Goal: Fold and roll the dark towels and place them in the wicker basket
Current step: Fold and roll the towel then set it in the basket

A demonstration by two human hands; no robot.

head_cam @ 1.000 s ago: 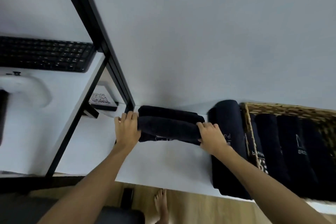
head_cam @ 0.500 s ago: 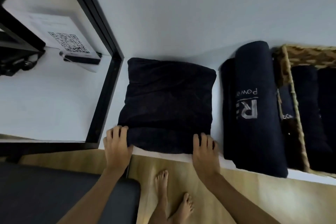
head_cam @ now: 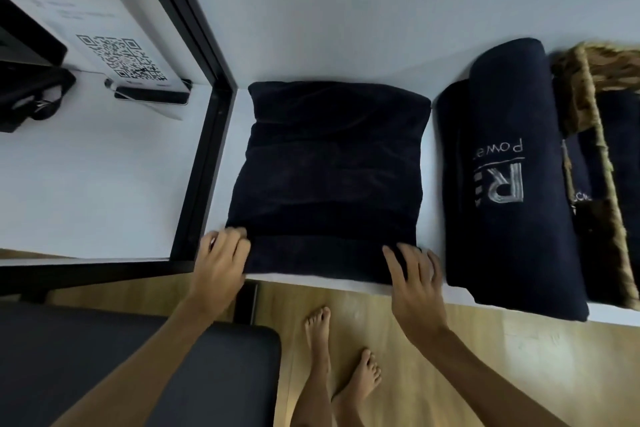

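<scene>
A: Going left to right, what do we have on the white table?

B: At far left a QR-code sheet stands in its holder. A black frame post comes next. Right of the post lies the folded dark towel, flat, its near edge flush with the table's near edge. Further right we see a rolled towel with a printed logo, and just beside that the wicker basket at the right border, with more dark rolls inside.

A: State of the hands?

B: Our left hand grips the towel's near-left corner, fingers curled over the cloth. Our right hand rests on the near-right corner with fingers spread and fairly straight; we cannot tell whether the thumb pinches the edge beneath.

A: How do we expect the towel to handle?

B: In our judgement it is soft, thick terry: light, limp and not fragile. It will sag if lifted by one corner and its layers may slip apart. It offers good friction, so slipping from the fingers is unlikely.

A: Where do we take hold?

B: At both near corners, pinching all layers together. The roll should then be started evenly from the near edge towards the far edge, with tension kept equal on both sides to avoid a cone-shaped roll.
</scene>
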